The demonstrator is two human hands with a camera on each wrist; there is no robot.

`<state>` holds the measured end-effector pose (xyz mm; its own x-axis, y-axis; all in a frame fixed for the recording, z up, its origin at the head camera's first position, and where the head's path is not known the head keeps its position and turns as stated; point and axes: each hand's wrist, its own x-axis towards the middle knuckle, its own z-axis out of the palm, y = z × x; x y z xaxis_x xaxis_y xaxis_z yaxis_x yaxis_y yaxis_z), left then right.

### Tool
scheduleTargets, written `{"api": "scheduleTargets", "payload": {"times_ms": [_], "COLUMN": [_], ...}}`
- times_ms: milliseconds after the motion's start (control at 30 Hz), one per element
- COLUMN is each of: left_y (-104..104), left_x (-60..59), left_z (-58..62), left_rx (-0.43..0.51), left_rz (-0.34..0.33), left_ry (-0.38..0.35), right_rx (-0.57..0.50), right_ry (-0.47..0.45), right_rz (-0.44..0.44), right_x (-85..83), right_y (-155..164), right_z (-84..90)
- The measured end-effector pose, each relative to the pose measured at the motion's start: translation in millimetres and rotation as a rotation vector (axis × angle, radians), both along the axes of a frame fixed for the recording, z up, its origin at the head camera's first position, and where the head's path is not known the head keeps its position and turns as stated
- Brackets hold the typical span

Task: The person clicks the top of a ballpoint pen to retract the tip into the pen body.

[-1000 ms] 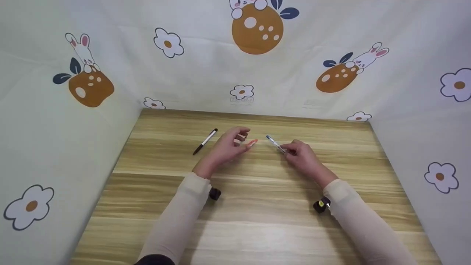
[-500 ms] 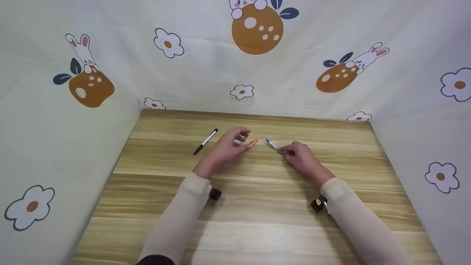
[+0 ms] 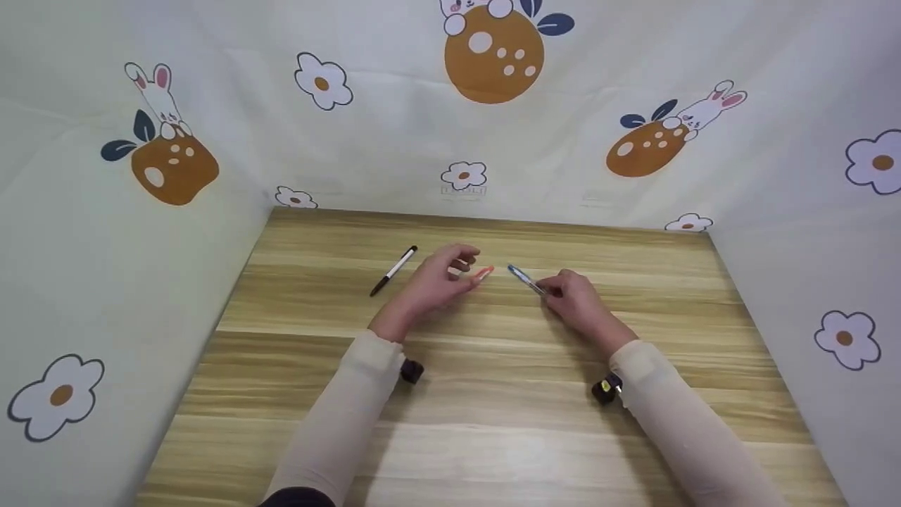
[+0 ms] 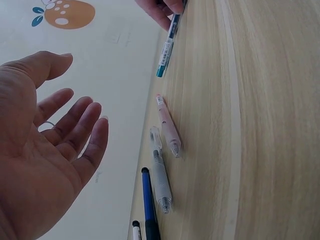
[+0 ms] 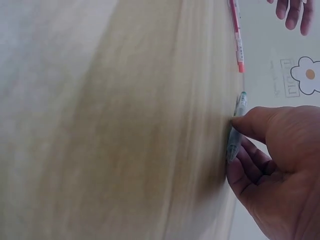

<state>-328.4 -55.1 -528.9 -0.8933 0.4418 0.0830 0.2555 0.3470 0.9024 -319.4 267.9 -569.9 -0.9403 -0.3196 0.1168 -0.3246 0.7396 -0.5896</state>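
My right hand (image 3: 581, 303) pinches a clear-barrelled pen with a blue-green end (image 3: 522, 275) between thumb and fingers, low over the table. In the right wrist view the pen's barrel (image 5: 234, 144) shows between the thumb and the curled fingertips. My left hand (image 3: 436, 280) hovers with loosely bent fingers and nothing in them. Beneath it, a pink-red pen (image 3: 484, 274) is partly covered in the head view. The left wrist view shows this pink pen (image 4: 169, 125) in a row with a clear grey pen (image 4: 161, 180) and a blue pen (image 4: 147, 195).
A white pen with black ends (image 3: 394, 270) lies slanted left of the left hand. The wood-grain table (image 3: 486, 394) is enclosed at the back and sides by a pale cloth (image 3: 380, 141) printed with rabbits, oranges and flowers. Black wrist cameras hang under both sleeves.
My right hand has shifted slightly left along with its pen, whose blue-green end now sits a little nearer to me. My left hand and the other visible pens stay where they were.
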Motion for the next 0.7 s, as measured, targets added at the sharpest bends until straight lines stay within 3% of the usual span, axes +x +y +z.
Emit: {"api": "scheduleTargets", "payload": {"times_ms": [700], "left_y": [-0.5], "left_x": [1.5], "left_z": [1.3], "left_rx": [-0.028], "left_rz": [0.003], "left_ry": [-0.004], "right_rx": [-0.082], "right_ry": [-0.033], "right_rz": [-0.066], "right_x": [3.3], "right_y": [8.4], "right_z": [-5.5]}}
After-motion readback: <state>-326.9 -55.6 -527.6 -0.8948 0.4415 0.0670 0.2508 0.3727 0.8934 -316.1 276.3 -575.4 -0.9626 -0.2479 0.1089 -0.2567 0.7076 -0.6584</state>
